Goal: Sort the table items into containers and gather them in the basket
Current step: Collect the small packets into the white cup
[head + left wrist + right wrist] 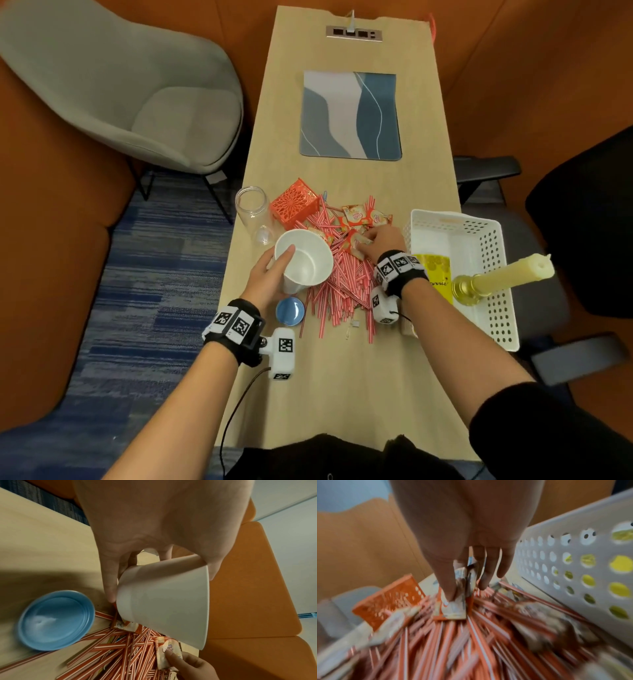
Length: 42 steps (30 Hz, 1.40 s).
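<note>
My left hand [274, 270] grips a white paper cup [305, 258] [164, 601], tilted over the near left of a pile of red-striped straws [342, 284] [453, 649]. The thumb lies over the cup's rim. My right hand [380, 241] [462, 574] pinches orange-and-white sachets [453, 607] [169, 654] on top of the pile. More sachets [363, 217] lie at the pile's far side. The white perforated basket [493, 308] [573, 561] stands to the right, holding a yellow packet [435, 274] and a candle in a gold holder [507, 277].
A clear glass jar [253, 212] lies on its side beside an orange cut-out box [296, 204] [388, 600] left of the pile. A blue lid [290, 311] [56, 620] rests near my left wrist. A blue-grey mat [349, 114] lies further back. Chairs flank the narrow table [342, 394].
</note>
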Available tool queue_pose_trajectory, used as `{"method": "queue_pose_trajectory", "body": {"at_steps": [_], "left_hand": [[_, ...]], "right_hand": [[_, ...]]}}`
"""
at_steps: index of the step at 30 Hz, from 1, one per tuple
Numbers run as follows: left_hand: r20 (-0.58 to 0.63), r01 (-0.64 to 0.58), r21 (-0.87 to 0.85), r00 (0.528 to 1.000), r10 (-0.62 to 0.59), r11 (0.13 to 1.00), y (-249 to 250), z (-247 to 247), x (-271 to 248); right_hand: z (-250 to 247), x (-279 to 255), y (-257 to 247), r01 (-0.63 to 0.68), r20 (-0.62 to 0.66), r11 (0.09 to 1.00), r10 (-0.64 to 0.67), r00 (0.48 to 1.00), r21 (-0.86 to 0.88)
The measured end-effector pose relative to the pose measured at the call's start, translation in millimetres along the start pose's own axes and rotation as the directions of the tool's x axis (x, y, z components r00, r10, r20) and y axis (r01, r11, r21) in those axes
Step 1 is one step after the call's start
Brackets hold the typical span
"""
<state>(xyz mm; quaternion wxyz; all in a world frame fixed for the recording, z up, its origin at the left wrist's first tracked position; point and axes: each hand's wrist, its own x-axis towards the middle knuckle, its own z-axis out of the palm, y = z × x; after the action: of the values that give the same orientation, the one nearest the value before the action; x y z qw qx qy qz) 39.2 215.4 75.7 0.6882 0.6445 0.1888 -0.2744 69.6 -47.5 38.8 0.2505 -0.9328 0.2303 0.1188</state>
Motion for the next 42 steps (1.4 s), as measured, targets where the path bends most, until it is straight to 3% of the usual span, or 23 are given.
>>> {"method": "queue_pose_trajectory", "body": {"at_steps": [4, 6, 8, 10, 13, 17, 21, 25, 27, 29, 32, 34, 37, 39, 42], "left_hand": [[0.023, 0.006, -0.002, 1.0, -0.006, 1.0, 2.9, 1.0, 12.5], [0.049, -0.016, 0.045, 0.999, 0.014, 0.999, 5.3, 2.8, 19.5], [0.061, -0.028, 0.066, 0.998, 0.024, 0.997, 8.0, 6.2, 24.7], [0.076, -0.032, 0.055, 0.997, 0.028, 0.998, 11.0, 10.2, 27.8], [0.117, -0.055, 0.061, 0.992, 0.047, 0.997, 13.4, 11.2, 32.0], [0.159, -0.097, 0.14, 0.984, 0.074, 0.985, 14.3, 8.1, 35.3], [0.148, -0.091, 0.131, 0.986, 0.071, 0.987, 13.8, 3.0, 36.5], [0.143, -0.07, 0.122, 0.988, 0.052, 0.99, 17.5, 4.0, 38.6], [0.129, -0.054, 0.114, 0.991, 0.039, 0.992, 18.5, 3.8, 39.9], [0.124, -0.048, 0.11, 0.992, 0.035, 0.993, 18.2, 3.1, 40.6], [0.126, -0.036, 0.098, 0.992, 0.023, 0.994, 16.7, 2.1, 40.8], [0.132, -0.027, 0.096, 0.991, 0.014, 0.995, 15.5, 1.9, 41.4], [0.138, -0.02, 0.109, 0.99, 0.005, 0.994, 16.4, 3.0, 42.9], [0.145, -0.016, 0.11, 0.989, 0.0, 0.994, 18.2, 4.2, 44.9], [0.148, -0.015, 0.117, 0.989, -0.002, 0.993, 20.2, 4.6, 48.5]], "right_hand": [[-45.7, -17.6, -14.2, 0.076, -0.124, 0.945, -0.038, 0.992, 0.319], [-65.2, -32.0, -29.1, 0.156, -0.066, 0.823, -0.143, 0.988, 0.547], [-68.6, -41.0, -40.9, 0.175, 0.045, 0.764, -0.257, 0.965, 0.621], [-57.3, -40.8, -50.6, 0.199, 0.162, 0.804, -0.342, 0.926, 0.561], [-30.2, -35.5, -64.2, 0.359, 0.246, 0.856, -0.464, 0.851, 0.372], [-6.4, -30.7, -81.5, 0.59, 0.301, 0.803, -0.586, 0.753, 0.086], [1.4, -29.3, -85.8, 0.636, 0.286, 0.705, -0.568, 0.772, -0.315], [-2.2, -31.7, -79.4, 0.643, 0.14, 0.701, -0.635, 0.759, -0.307], [-13.4, -30.4, -76.7, 0.596, 0.034, 0.801, -0.595, 0.803, -0.057], [-21.3, -16.4, -67.3, 0.451, -0.064, 0.862, -0.449, 0.891, 0.232], [-25.2, 26.6, -42.6, 0.21, -0.216, 0.91, -0.138, 0.967, 0.356], [-23.1, 56.2, -26.0, 0.048, -0.199, 0.974, -0.003, 0.98, 0.219], [-11.4, 84.5, -5.3, -0.105, -0.017, 0.993, 0.105, 0.994, -0.044], [-3.4, 89.0, 0.0, -0.096, 0.04, 0.965, 0.109, 0.993, -0.242], [3.8, 91.9, 3.1, -0.073, -0.012, 0.911, 0.074, 0.997, -0.407]]}}
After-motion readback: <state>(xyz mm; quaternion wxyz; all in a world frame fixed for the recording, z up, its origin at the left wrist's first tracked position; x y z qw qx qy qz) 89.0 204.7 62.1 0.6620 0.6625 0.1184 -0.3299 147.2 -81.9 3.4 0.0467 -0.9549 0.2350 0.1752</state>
